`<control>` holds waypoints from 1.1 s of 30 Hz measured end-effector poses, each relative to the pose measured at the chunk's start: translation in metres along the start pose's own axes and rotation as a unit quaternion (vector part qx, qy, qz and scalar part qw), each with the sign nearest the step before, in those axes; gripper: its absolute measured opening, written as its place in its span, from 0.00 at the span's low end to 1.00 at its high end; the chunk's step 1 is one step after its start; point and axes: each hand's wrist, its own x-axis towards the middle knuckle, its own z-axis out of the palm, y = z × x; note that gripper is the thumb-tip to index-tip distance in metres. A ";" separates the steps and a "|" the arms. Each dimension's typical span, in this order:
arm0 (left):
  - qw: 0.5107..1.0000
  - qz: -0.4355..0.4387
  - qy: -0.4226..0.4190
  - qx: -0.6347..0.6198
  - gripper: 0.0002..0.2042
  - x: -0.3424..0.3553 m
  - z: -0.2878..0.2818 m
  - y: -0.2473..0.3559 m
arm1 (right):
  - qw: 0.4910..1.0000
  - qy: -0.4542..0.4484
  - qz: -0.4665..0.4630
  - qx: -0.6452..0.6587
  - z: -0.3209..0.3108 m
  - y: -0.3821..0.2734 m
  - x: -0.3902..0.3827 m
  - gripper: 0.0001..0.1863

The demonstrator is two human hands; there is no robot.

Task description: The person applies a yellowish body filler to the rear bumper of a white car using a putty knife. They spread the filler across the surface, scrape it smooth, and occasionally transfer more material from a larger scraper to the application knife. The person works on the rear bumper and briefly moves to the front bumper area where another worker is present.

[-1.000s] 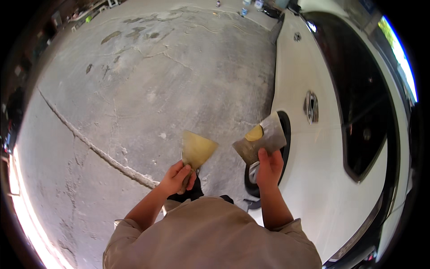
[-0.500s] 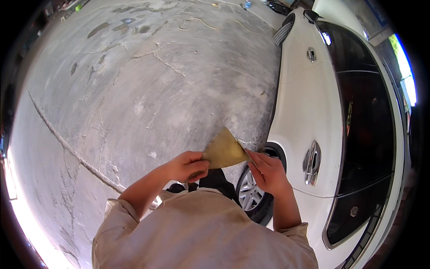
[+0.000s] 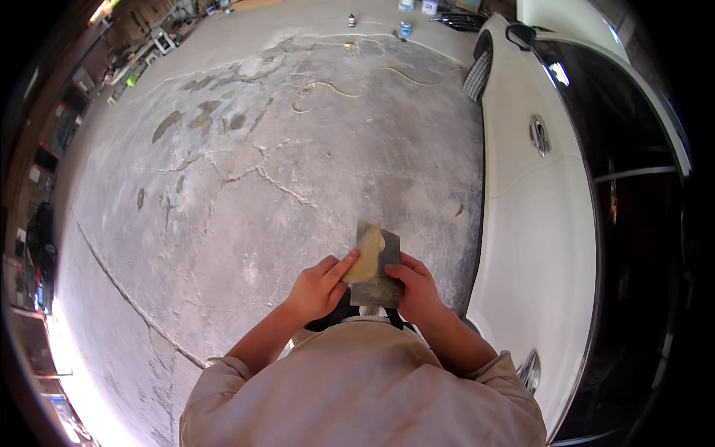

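In front of my body I hold a thin tan piece (image 3: 365,257) lying over a dark grey flat piece (image 3: 372,293). I cannot tell whether these are two sheets or one folded sheet with two differently coloured faces. My left hand (image 3: 319,287) pinches the tan piece from the left, its fingers stretched along it. On the other side, my right hand (image 3: 417,287) grips the grey piece, thumb on top. The tan part has an uneven edge near the right thumb. Both hands are close together above the floor, apart from the car.
A white car (image 3: 532,246) stands along my right side, with a chrome door handle (image 3: 539,135). Cracked grey concrete floor (image 3: 223,246) spreads left and ahead. A thin pale hose or cord (image 3: 331,88) lies farther off, with a blue can (image 3: 405,29) and a small dark bottle (image 3: 351,21) beyond.
My hands have come closer together. The tan sheet, spread between them before, now lies against the dark grey face. My view has tilted up and shifted forward along the car.
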 end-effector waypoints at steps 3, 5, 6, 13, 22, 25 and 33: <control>0.998 -0.007 0.020 0.052 0.33 0.049 0.010 -0.048 | 1.000 0.005 0.027 -0.008 0.011 -0.046 0.066 0.16; 0.996 -0.010 0.028 0.084 0.33 0.084 0.013 -0.085 | 0.999 0.015 0.037 -0.017 0.015 -0.077 0.117 0.16; 0.996 -0.014 0.033 0.082 0.33 0.104 0.013 -0.106 | 0.999 0.009 0.037 -0.015 0.017 -0.093 0.145 0.17; 0.925 -0.210 0.014 -0.317 0.12 0.276 0.006 -0.235 | 0.973 -0.003 -0.206 -0.104 0.039 -0.225 0.338 0.15; 0.745 -0.217 -0.246 -0.581 0.10 0.548 -0.020 -0.336 | 0.524 -0.102 -0.472 -0.701 0.066 -0.423 0.495 0.23; 0.726 -0.241 -0.287 -0.576 0.08 0.623 -0.004 -0.373 | 0.515 -0.094 -0.411 -0.746 0.051 -0.472 0.543 0.20; 0.710 -0.289 -0.306 -0.564 0.07 0.834 0.025 -0.447 | 0.527 -0.002 -0.211 -0.823 -0.027 -0.600 0.711 0.24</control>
